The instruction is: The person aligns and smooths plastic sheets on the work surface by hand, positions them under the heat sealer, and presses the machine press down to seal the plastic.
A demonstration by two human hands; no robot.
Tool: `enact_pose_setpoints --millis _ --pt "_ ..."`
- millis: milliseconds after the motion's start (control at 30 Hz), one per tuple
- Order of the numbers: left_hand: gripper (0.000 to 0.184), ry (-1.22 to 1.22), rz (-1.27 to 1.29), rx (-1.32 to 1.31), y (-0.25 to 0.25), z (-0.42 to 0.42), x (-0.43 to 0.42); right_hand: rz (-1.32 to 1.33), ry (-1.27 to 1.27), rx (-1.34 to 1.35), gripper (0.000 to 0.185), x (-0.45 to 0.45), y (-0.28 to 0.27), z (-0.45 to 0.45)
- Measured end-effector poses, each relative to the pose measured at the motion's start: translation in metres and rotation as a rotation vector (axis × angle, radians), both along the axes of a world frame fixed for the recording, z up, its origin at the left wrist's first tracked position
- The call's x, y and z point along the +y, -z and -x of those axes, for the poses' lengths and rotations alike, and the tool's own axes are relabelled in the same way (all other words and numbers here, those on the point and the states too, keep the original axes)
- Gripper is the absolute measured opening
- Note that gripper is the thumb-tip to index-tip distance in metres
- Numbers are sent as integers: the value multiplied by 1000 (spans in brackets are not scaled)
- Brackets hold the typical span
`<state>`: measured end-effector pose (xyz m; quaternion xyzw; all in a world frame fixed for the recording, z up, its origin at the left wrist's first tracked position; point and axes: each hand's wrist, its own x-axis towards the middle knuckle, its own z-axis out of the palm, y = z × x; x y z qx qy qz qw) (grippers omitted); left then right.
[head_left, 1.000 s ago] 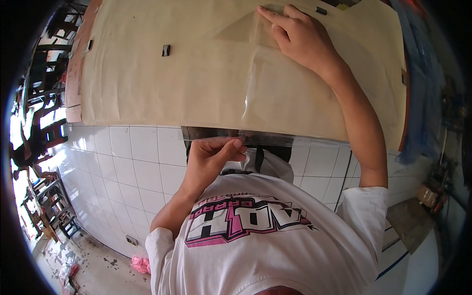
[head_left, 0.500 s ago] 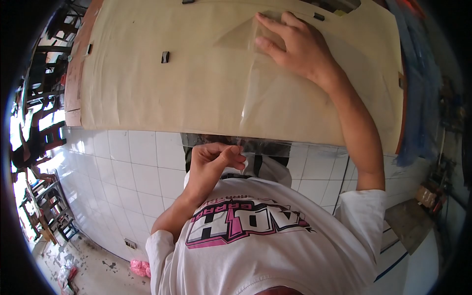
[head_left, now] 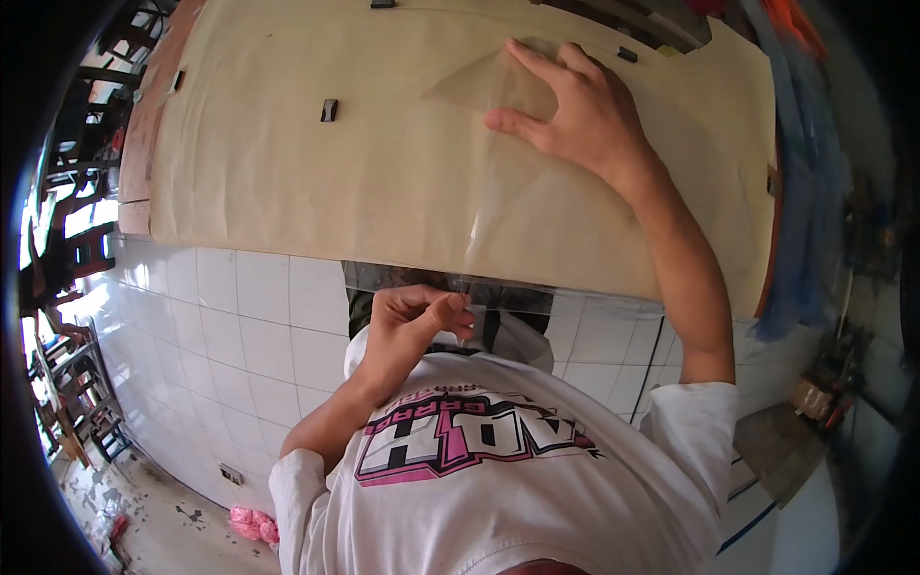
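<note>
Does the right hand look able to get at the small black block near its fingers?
Likely yes: the right hand is spread on the clear film, and nothing visible covers the small black block.

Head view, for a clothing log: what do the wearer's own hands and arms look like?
The left hand and right hand are bare, no gloves or watch visible. Loose white sleeves end near the elbows; the T-shirt has pink, black and white lettering.

The right hand (head_left: 586,110) presses fingertips onto clear film (head_left: 476,216) over the tan-covered table (head_left: 259,172), and here's the left hand (head_left: 412,326) pinching the film just past the near edge! A black clip (head_left: 329,110) sits well to their left.
</note>
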<state>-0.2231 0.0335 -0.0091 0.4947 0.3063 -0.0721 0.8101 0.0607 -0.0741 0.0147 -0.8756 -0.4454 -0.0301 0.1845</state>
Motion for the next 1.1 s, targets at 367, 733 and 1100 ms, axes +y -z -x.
enact_pose_setpoints --millis 367,733,1100 --pt "27 15 11 -150 34 6 3 8 -8 -57 80 0 3 2" --pt "23 -29 -34 -232 27 9 -7 14 1 -35 82 -1 2 0" --pt "13 23 -396 -432 -38 -11 -4 -7 -14 -9 76 -1 -1 1"
